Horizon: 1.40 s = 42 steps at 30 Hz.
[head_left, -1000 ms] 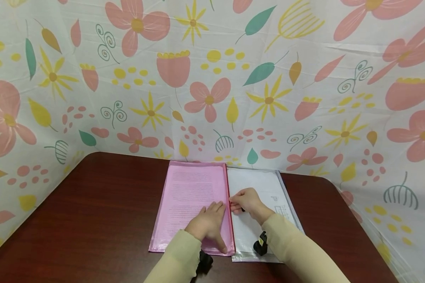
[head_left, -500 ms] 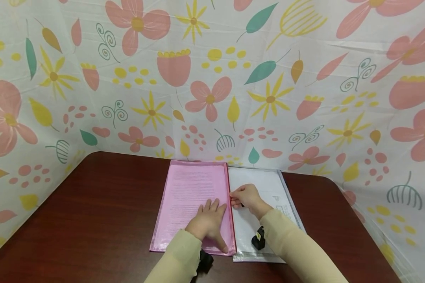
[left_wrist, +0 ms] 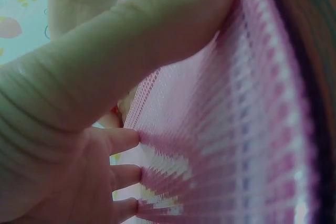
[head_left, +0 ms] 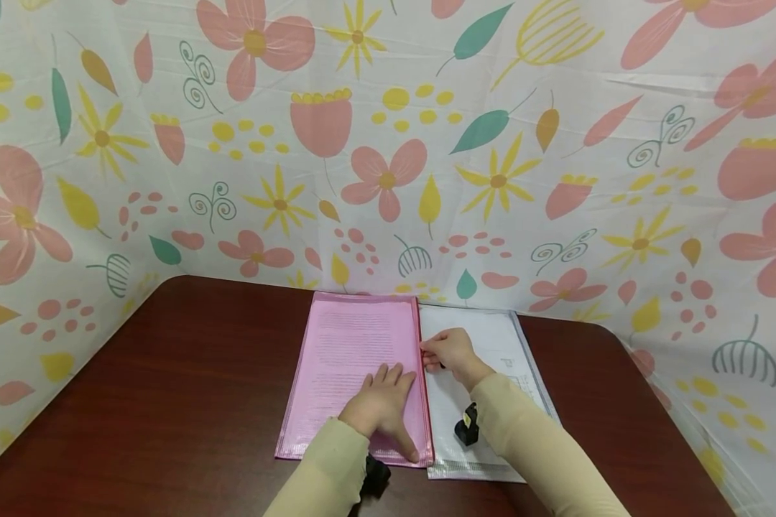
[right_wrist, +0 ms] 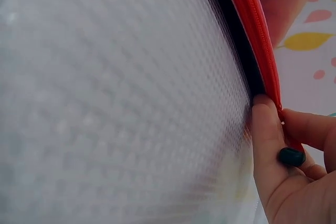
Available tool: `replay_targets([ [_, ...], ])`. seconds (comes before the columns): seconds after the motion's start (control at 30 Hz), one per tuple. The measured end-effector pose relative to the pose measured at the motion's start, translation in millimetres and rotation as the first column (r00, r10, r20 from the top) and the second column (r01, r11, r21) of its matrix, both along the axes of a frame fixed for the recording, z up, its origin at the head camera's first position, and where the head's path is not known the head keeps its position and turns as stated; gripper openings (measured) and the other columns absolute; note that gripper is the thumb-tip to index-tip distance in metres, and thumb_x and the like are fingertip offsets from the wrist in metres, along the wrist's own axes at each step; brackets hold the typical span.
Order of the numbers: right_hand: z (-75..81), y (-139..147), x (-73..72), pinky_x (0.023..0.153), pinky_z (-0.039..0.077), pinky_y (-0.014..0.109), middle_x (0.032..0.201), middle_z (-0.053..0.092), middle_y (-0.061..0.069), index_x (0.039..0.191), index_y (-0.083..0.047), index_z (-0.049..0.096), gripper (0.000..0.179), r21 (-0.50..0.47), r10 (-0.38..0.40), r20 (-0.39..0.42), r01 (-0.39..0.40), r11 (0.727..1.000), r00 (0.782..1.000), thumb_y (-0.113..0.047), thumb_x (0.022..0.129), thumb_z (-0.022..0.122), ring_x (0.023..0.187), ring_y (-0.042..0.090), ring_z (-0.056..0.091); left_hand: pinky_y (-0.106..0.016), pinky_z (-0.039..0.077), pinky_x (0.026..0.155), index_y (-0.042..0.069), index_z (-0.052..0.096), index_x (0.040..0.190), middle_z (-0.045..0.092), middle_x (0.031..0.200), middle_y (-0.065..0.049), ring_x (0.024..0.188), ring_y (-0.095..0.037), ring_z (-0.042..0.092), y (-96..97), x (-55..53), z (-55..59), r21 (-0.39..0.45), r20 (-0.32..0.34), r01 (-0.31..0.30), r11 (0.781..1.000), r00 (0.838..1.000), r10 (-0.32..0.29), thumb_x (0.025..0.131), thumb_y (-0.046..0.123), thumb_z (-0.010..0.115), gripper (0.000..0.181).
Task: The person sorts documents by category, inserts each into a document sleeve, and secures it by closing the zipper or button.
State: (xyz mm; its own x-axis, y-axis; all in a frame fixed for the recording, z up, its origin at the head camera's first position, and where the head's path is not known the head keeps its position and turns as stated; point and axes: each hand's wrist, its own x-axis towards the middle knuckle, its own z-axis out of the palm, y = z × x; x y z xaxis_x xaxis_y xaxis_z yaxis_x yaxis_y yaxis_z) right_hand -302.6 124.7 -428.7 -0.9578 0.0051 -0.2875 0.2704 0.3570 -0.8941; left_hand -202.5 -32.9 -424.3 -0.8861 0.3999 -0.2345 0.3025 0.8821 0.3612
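A pink mesh zip pouch [head_left: 345, 345] with a printed sheet showing through lies flat on the table. Its red zipper [right_wrist: 262, 43] runs along the right side. My left hand [head_left: 381, 403] rests on the pouch's lower right part with fingers spread, thumb near the bottom corner. At the zipper, my right hand [head_left: 451, 350] pinches the zipper pull between thumb and fingers, about a third of the way down; the fingers mostly hide the pull. In the right wrist view a dark oval piece [right_wrist: 292, 156] sits against these fingers.
A white mesh pouch [head_left: 472, 327] with a grey edge and printed paper inside lies to the right, partly under my right forearm. The dark brown table [head_left: 168, 388] reaches back to a flower-printed curtain [head_left: 388, 143].
My right hand has slid a little up along the red zipper, away from me. The left hand keeps its place on the pink pouch. The head view has shifted slightly.
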Motion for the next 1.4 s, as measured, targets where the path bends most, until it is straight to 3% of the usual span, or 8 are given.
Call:
replay_targets([
  [0.8,4.5,-6.7,-23.9,0.058,0.057,0.028,0.07,0.067,0.01,0.099,0.01,0.063,0.02,-0.002,-0.039,-0.007,0.039,0.999,0.999,-0.005,0.087,0.064,0.056,0.011,0.062,-0.05,0.024,0.114,0.01,0.029,0.148,0.029,0.153,-0.013,0.142,-0.036,0.023,-5.3,-1.6,3.1,0.054,-0.002,0.001,0.999,1.0,0.0,0.042,0.049,0.092,0.129],
  [1.13,6.4,-12.6,-29.2,0.058,0.057,0.028,0.069,0.067,0.009,0.099,0.01,0.064,0.02,-0.008,-0.055,-0.033,0.054,0.998,0.998,-0.005,0.086,0.065,0.055,0.01,0.062,-0.046,0.035,0.108,0.009,0.032,0.147,0.042,0.141,-0.01,0.132,-0.029,0.037,-2.8,-1.8,7.0,0.0,-0.072,0.003,1.0,0.997,-0.003,0.051,0.056,0.085,0.119],
  [1.4,6.0,-15.7,-30.4,0.058,0.056,0.028,0.073,0.069,0.013,0.096,0.01,0.063,0.017,0.005,-0.047,-0.049,0.047,0.999,0.998,-0.005,0.086,0.065,0.056,0.011,0.063,-0.044,0.039,0.103,0.012,0.045,0.14,0.047,0.128,-0.009,0.12,-0.026,0.042,-1.1,0.8,6.5,-0.055,-0.111,-0.007,0.998,0.994,0.001,0.045,0.053,0.089,0.112],
])
